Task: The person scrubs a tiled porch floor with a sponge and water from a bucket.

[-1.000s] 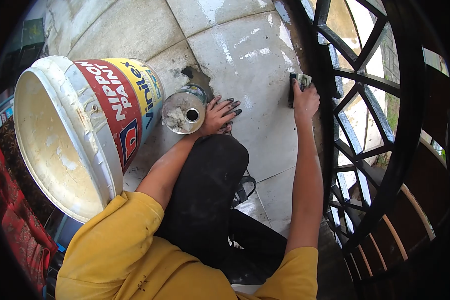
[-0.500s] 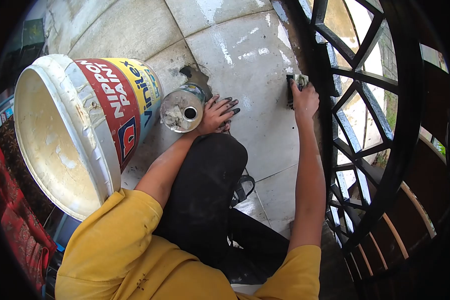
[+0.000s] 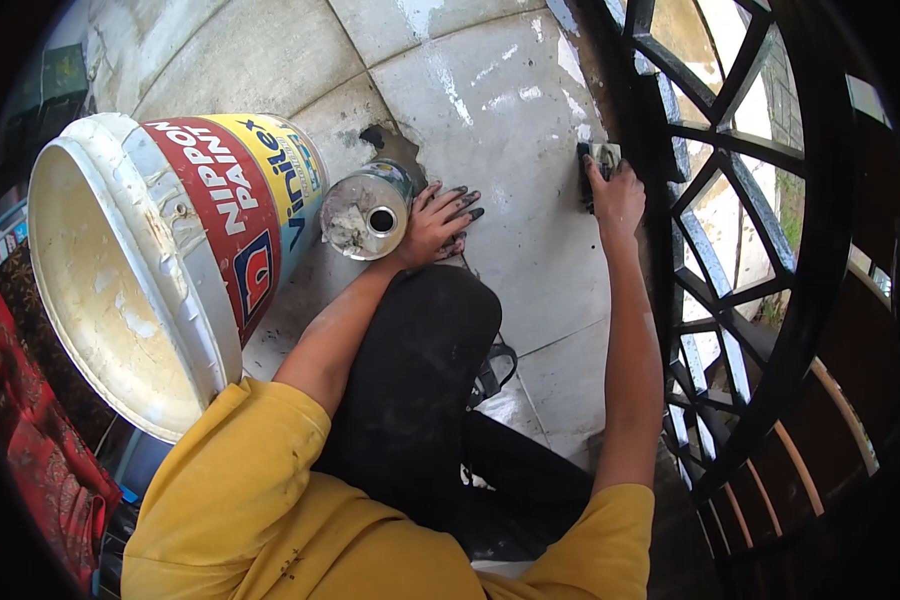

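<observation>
My right hand (image 3: 618, 203) is closed on a small block (image 3: 602, 156) with a black left side and a pale, smeared top; its exact kind I cannot tell. The block is low over the floor tiles, beside the dark base of a black lattice grille (image 3: 726, 150). My left hand (image 3: 438, 225) lies on the tiles with fingers spread and fingertips stained black. Just left of it stands a metal can (image 3: 355, 225) with a round hole in its smeared top. A large paint bucket (image 3: 210, 190) lies beyond the can, its open mouth facing left.
White streaks mark the grey floor tiles (image 3: 490, 130), and a dark patch (image 3: 395, 145) shows behind the can. My bent knee (image 3: 420, 340) is between my arms. Red patterned cloth (image 3: 45, 450) hangs at the lower left. Brown slats (image 3: 795, 465) run along the lower right.
The view has shifted slightly. My right hand still grips the block beside the grille's base, and my left hand stays spread on the tiles by the can.
</observation>
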Tool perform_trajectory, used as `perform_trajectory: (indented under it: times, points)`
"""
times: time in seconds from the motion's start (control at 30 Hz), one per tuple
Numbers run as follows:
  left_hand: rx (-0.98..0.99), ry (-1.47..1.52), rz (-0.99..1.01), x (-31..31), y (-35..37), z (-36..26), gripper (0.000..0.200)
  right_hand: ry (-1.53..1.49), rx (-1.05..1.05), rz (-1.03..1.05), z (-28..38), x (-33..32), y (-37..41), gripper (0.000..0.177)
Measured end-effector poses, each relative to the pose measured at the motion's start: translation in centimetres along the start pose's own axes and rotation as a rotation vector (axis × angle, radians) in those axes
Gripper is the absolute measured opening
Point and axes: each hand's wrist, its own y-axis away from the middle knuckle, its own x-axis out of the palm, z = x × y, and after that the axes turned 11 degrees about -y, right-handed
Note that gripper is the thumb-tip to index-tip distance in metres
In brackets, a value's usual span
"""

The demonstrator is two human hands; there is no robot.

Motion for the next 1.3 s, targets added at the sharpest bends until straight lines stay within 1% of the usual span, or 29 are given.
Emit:
perform_trajectory:
  times: [0.07,0.1,0.13,0.2,0.27,0.3,0.33,0.4,0.5,0.57,0.6,0.63,0.67,0.77,0.83,0.87,0.93,0.97,1.0,1.07,1.1,1.13,1.17,1.2,1.27,1.3]
  points:
    - [-0.016,0.024,0.015,0.4,0.7,-0.6,0.039,0.006,-0.027,0.024,-2.2,-0.6,4.2,0.060]
    - [-0.016,0.017,0.012,0.1,0.3,-0.5,0.039,0.049,0.035,0.100,-3.3,-0.9,6.2,0.059]
    - [-0.019,0.005,0.009,0.0,0.1,-0.5,0.039,0.038,0.043,0.077,-4.5,-0.8,8.3,0.060]
    - [-0.027,-0.026,-0.019,0.4,0.0,-0.1,0.040,-0.024,0.052,0.088,-4.3,-0.8,9.3,0.061]
    - [-0.038,-0.005,0.026,0.2,0.3,-0.6,0.039,0.022,-0.093,-0.029,-4.1,1.1,5.6,0.063]
    - [-0.005,-0.009,-0.011,0.1,0.1,-0.4,0.038,0.047,-0.070,-0.048,-2.9,1.9,3.0,0.064]
    - [0.004,0.011,0.020,-0.2,0.3,-0.9,0.038,0.079,-0.045,-0.057,-1.8,1.8,0.6,0.065]
    - [-0.010,-0.013,-0.035,-0.6,-0.4,-0.8,0.035,0.001,-0.060,-0.001,1.6,0.3,-3.4,0.066]
    - [0.001,-0.021,-0.018,-0.2,0.2,-0.2,0.039,-0.036,-0.101,-0.041,-0.7,1.2,-1.0,0.066]
    - [-0.015,-0.007,-0.047,0.2,0.0,-0.6,0.039,0.103,-0.054,0.019,-3.3,0.7,4.1,0.065]
    - [-0.018,0.002,-0.048,0.1,0.0,-0.7,0.040,0.049,0.047,0.066,-4.1,0.1,6.7,0.065]
    - [-0.020,0.007,-0.048,0.0,0.0,-0.6,0.040,0.029,0.026,0.095,-4.9,-0.6,8.7,0.064]
    - [-0.031,-0.001,-0.068,-0.1,-0.1,-0.5,0.040,0.048,0.096,0.169,-4.5,-1.4,9.5,0.062]
    - [-0.017,0.017,-0.053,0.1,0.2,-0.5,0.039,0.001,0.073,0.113,-3.1,-0.7,7.0,0.061]
    - [-0.016,0.017,-0.062,0.7,0.5,-0.4,0.039,0.117,-0.018,-0.012,-1.1,0.5,2.4,0.061]
    - [-0.023,0.017,-0.053,0.5,0.2,-0.4,0.039,0.106,-0.014,-0.045,-0.3,0.6,0.0,0.061]
    - [-0.014,0.016,-0.050,0.1,0.2,-0.6,0.039,-0.045,-0.006,-0.054,0.8,1.0,-2.6,0.061]
    - [-0.014,0.027,-0.043,-0.3,0.2,-0.5,0.039,-0.015,0.020,-0.034,0.7,1.0,-2.3,0.062]
    - [-0.009,0.022,-0.054,-0.4,0.0,-0.3,0.039,-0.025,-0.001,-0.054,0.4,0.9,-1.1,0.063]
    - [-0.015,0.026,-0.049,0.4,0.3,-0.4,0.040,0.012,-0.047,-0.073,-1.7,0.7,2.9,0.065]
    - [-0.023,0.030,-0.045,0.8,0.5,-0.3,0.041,-0.020,-0.042,-0.072,-2.4,0.1,4.7,0.064]
    - [-0.040,0.031,-0.054,0.7,0.5,-0.4,0.041,0.015,0.093,0.024,-2.4,-1.0,6.2,0.064]
    - [-0.033,0.041,-0.042,0.5,0.4,-0.4,0.042,0.028,0.154,0.085,-2.8,-1.5,6.9,0.064]
    - [-0.023,0.047,-0.028,0.3,0.4,-0.3,0.042,0.025,0.141,0.089,-2.8,-1.3,6.4,0.064]
    - [-0.021,0.046,-0.030,0.1,0.4,-0.3,0.041,0.017,0.005,-0.045,-2.9,-0.6,5.1,0.064]
    - [-0.009,0.049,-0.030,0.1,0.4,-0.2,0.040,-0.037,-0.081,-0.118,-2.8,0.4,3.2,0.064]
